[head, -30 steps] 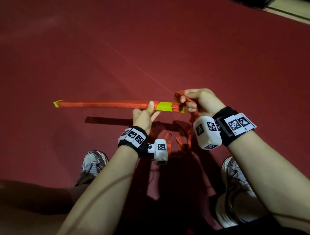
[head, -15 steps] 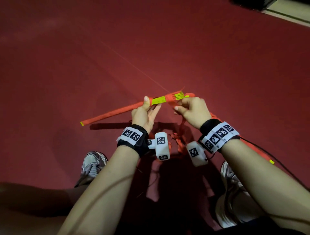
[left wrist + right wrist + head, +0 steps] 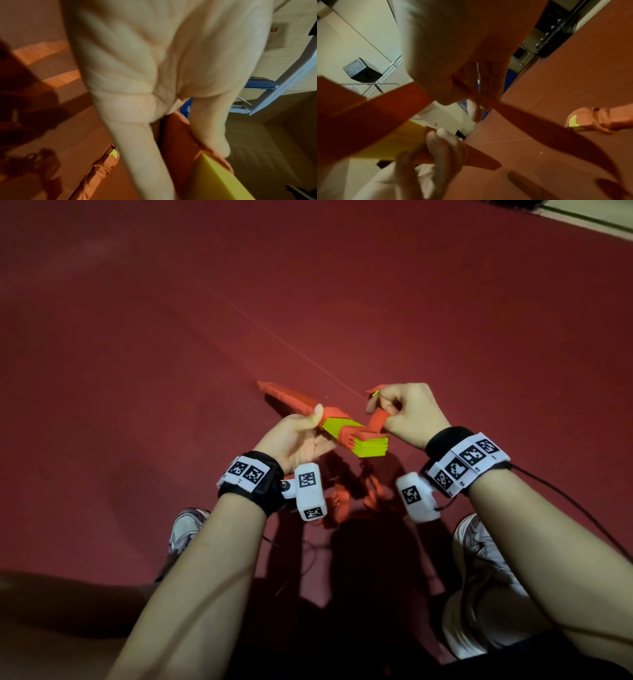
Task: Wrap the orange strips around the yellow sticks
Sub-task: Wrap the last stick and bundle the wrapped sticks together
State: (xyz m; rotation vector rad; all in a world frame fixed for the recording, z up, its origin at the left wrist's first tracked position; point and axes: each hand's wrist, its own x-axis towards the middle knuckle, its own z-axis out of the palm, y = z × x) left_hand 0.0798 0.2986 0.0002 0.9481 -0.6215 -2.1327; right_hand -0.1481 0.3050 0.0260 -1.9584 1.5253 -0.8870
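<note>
Head view: the left hand (image 3: 301, 440) grips the bundle of yellow sticks (image 3: 368, 445) at its wrapped part, thumb on top, held above the red floor (image 3: 171, 371); the right hand (image 3: 407, 412) pinches the orange strip (image 3: 376, 419) rising from the bundle. The bundle's long axis runs from far left to its bare yellow end nearest the person. Keeping the strip taut while turning should seat each lap flat. Left wrist view: fingers curl round wrapped sticks. Right wrist view: fingers pinch the strip; a second wrapped bundle (image 3: 590, 120) lies on the floor.
</note>
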